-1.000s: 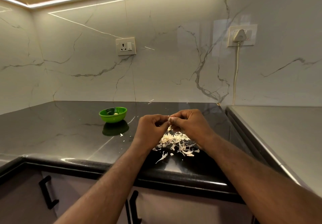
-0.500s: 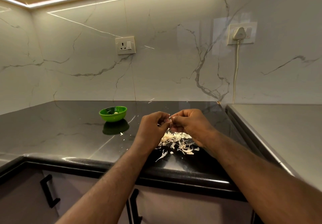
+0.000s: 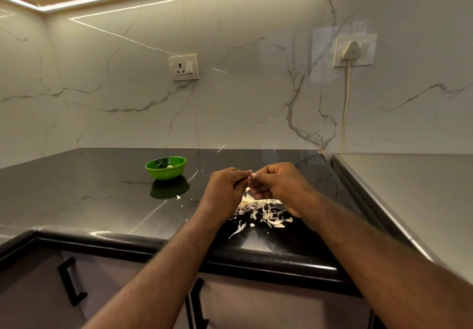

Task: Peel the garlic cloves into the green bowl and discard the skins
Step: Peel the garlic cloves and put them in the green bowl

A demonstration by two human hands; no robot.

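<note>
We are mid-peel near the front edge of the bench (image 3: 76,188), our left hand (image 3: 225,188) and right hand (image 3: 280,185) meeting with curled fingers (image 3: 242,175) pinching a mostly hidden garlic clove (image 3: 252,174) above the heap of skins (image 3: 265,211), and next, we judge, the bared clove must go to the green bowl (image 3: 166,174) nearer the back edge.
</note>
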